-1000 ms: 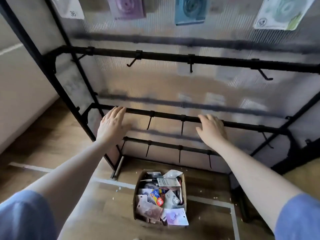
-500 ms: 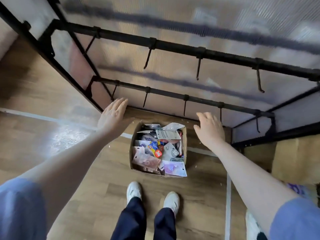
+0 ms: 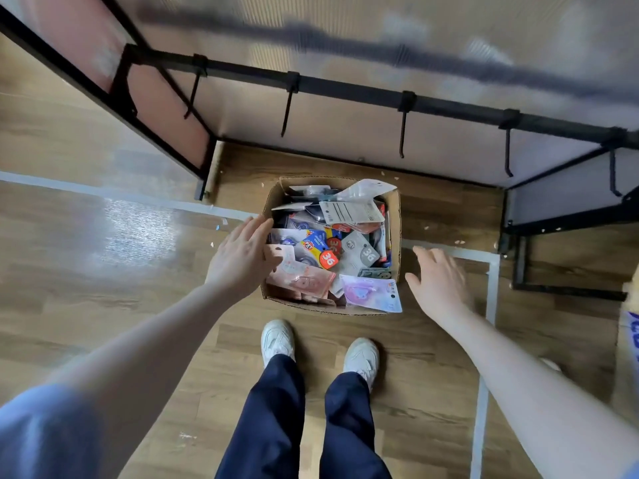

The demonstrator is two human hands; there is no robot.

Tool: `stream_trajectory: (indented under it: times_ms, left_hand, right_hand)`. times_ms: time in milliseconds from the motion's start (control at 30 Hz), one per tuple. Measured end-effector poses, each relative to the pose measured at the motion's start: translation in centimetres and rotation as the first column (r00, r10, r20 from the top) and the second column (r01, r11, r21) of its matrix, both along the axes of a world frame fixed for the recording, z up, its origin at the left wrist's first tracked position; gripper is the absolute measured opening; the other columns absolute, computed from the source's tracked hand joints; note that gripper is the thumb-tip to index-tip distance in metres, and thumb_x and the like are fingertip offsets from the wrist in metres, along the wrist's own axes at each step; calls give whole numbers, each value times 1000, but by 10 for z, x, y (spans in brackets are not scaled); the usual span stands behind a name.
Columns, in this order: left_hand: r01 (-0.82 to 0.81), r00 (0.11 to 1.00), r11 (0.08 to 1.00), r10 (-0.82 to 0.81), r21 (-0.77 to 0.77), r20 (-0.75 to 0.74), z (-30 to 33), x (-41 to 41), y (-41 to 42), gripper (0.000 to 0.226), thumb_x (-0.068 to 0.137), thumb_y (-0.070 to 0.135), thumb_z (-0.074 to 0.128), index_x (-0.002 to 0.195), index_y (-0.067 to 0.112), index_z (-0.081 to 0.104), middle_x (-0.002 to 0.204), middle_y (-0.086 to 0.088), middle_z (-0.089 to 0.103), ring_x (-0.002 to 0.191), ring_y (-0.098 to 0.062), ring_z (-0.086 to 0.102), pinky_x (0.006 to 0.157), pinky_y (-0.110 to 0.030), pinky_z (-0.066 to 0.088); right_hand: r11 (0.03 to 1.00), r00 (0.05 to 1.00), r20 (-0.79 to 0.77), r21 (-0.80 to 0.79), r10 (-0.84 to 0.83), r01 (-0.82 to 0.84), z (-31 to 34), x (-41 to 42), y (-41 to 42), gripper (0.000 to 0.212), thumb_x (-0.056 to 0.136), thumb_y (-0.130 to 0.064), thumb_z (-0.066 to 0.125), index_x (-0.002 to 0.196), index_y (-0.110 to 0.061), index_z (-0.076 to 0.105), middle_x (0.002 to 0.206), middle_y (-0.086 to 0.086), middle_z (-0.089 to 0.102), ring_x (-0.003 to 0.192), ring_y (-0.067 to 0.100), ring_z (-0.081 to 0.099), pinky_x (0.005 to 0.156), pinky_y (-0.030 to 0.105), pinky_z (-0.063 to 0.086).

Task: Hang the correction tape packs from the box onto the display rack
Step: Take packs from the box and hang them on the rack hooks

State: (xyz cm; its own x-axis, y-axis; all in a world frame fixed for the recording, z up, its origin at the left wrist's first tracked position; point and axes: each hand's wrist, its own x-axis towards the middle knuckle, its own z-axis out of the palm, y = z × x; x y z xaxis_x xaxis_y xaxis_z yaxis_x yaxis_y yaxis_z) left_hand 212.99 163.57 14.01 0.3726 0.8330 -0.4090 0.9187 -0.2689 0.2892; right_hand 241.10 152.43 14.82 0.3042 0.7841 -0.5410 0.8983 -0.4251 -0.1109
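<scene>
Both hands hang over the cardboard box (image 3: 395, 216) on the floor, and neither holds anything. The left hand (image 3: 242, 257) has its fingers (image 3: 257, 226) straight and spread, their tips over the box's left wall, with a pink pack (image 3: 301, 280) just past them. The right hand (image 3: 437, 283) is likewise loosely spread, outside the right wall, with a purple pack (image 3: 371, 293) just off its thumb and lying over the box's near corner.

The step in hand looks like picking a first pack. The packs (image 3: 340, 243) lie jumbled and overlapping, so it would be best to pinch one loose top pack by its card edge, keeping the hang hole free. The pink or purple pack seems easiest. Lift it straight up so neighbours do not drag out, then carry it to a bare hook (image 3: 402, 133) on the rack (image 3: 345, 89) beyond the fingertips.
</scene>
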Motion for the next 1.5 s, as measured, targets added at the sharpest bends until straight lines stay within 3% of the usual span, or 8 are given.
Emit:
stream_trajectory:
  times_ms: [400,633,733,867,1067,1333,1467,1500]
  left_hand:
    - [-16,997,975,-1,-222,-77,-123,-6,-34,72,89,38,55,148,16,18,153,-5,22,138,-24,25,106,-37,28]
    - [-133,990,947,113,-293,-82,-171,-3,-47,75,88,36,59,146,13,18,143,-14,33,126,-34,39,98,-43,36]
    - [-209,978,932,207,-294,-40,-183,-4,-49,71,85,34,63,143,17,25,130,-18,44,113,-37,48,90,-45,42]
    - [-269,960,932,280,-242,11,-192,-6,-52,65,84,29,65,139,16,33,124,-15,48,110,-34,49,86,-42,42]
    - [-421,872,856,473,-299,126,-195,1,-47,69,75,25,75,131,9,38,121,-9,54,107,-25,53,83,-35,45]
    - [-553,736,724,656,-413,165,-196,5,-40,68,70,19,79,125,8,41,109,-5,55,98,-21,53,80,-31,44]
    - [-487,835,796,545,-359,75,-202,-2,-38,32,75,12,69,106,13,59,105,-7,60,93,-24,55,71,-26,38]
    - [-482,852,811,522,-332,37,-202,-3,-37,32,78,13,66,109,14,60,106,-10,60,93,-25,54,71,-25,36]
  right_hand:
    - [978,994,-14,-180,-106,102,-111,-15,-33,52,94,-28,50,141,-14,32,133,14,45,122,32,45,96,40,38]
    - [955,981,-4,-229,-195,189,-150,-22,-42,48,93,-21,51,138,-12,34,128,18,48,118,36,46,92,40,38]
    - [933,954,-20,-216,-298,287,-158,-25,-42,43,93,-17,48,134,-9,38,125,20,49,117,38,46,90,40,39]
    - [931,946,-4,-180,-323,318,-163,-29,-42,31,96,-16,43,124,-5,41,119,22,53,109,40,51,77,40,39]
    - [944,953,-13,-145,-302,297,-161,-28,-34,14,99,-19,39,106,-7,44,106,21,62,96,40,55,64,36,34]
    - [968,971,-34,-95,-235,231,-156,-26,-23,15,99,-19,41,107,-8,46,104,20,63,93,42,55,65,35,32]
    - [969,971,-45,-87,-236,231,-157,-26,-27,16,99,-20,41,110,-8,45,103,20,64,92,41,55,64,35,32]
    - [968,970,-50,-84,-240,235,-157,-26,-27,16,99,-20,41,109,-8,45,103,19,64,91,41,55,64,35,33]
